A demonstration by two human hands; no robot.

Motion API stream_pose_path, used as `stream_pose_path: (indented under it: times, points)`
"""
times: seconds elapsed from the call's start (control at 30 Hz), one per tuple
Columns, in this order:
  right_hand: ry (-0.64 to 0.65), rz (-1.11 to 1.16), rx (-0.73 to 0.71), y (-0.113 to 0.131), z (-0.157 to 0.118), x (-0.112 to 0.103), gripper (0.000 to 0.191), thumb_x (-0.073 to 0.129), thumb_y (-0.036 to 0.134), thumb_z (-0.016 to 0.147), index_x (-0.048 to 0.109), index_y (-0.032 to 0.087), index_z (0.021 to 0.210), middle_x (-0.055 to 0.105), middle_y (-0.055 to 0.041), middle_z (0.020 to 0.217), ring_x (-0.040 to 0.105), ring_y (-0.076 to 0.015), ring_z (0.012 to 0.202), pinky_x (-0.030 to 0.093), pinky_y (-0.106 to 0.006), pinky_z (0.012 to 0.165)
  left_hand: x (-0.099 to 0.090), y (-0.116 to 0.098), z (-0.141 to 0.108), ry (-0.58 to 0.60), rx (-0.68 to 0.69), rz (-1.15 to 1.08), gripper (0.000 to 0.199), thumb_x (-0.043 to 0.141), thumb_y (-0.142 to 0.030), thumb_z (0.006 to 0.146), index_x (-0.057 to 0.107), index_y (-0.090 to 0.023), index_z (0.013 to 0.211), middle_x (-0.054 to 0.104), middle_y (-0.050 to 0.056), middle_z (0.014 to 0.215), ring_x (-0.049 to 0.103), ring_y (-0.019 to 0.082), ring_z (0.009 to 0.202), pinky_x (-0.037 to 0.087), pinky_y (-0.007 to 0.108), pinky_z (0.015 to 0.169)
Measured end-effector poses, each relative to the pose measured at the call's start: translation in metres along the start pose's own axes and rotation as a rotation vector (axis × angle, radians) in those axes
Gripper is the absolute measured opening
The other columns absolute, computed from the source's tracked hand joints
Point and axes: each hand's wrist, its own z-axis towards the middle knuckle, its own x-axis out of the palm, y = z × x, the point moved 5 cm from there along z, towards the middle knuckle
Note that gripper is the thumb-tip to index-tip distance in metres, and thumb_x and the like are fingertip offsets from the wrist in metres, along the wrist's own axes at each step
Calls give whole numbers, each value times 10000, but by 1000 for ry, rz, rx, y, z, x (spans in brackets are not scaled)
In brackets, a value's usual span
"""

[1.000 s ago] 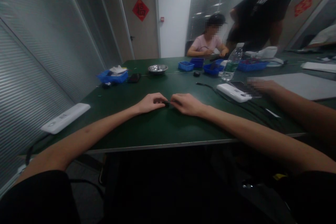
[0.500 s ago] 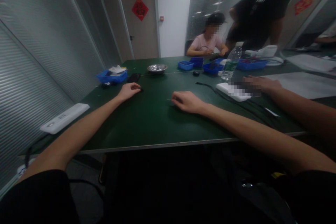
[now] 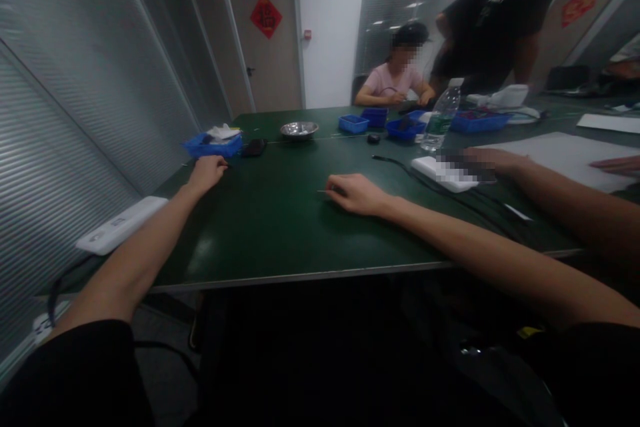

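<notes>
Over the left part of the green table (image 3: 260, 233), my left hand (image 3: 207, 172) is closed in a pinch on a small dark item (image 3: 229, 165), too small to name. It is just in front of a blue basket (image 3: 214, 147) with white and yellow items in it, and left of a dark phone-like object (image 3: 255, 147). My right hand (image 3: 356, 193) rests at the middle of the table, its fingers curled around a thin pale rod (image 3: 322, 191) whose tip points left.
A metal bowl (image 3: 299, 131) stands toward the back. Blue trays (image 3: 353, 124), a bottle (image 3: 442, 117), a white power strip (image 3: 435, 172) and a black cable (image 3: 400, 165) lie to the right. Another person's arm (image 3: 560, 203) reaches in at right; two people are beyond the table.
My left hand has moved left toward the blue basket, still pinching the small dark item. My right hand has hardly moved. At the far right, the white sheets have shifted and another hand has appeared.
</notes>
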Motion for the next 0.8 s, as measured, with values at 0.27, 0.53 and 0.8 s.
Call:
stream_pose_path:
  times: [0.27,0.53,0.8]
  points:
    - [12,18,-10,0,0,2,142,555,291,1014,630,178,1056,686,-66,948,577,-163,752,390,-289,703,-1,-47,-7,31,63,-366,189,761,-325,816,825,-202,944,799,91,1014,718,289,974,505,432,989]
    - [-19,46,-68,3,-1,1,192,574,329,1003,621,183,1118,677,-79,1027,604,-183,819,434,-295,748,13,-220,-51,351,453,-802,361,776,-429,864,786,-191,1135,773,89,1097,711,230,987,547,386,929]
    - [-13,49,-100,5,-2,-1,152,570,285,981,626,185,1080,681,-74,1008,607,-184,819,429,-288,736,-1,-264,-84,331,614,-827,290,701,-388,955,808,-192,1141,744,115,1112,685,223,991,528,357,895]
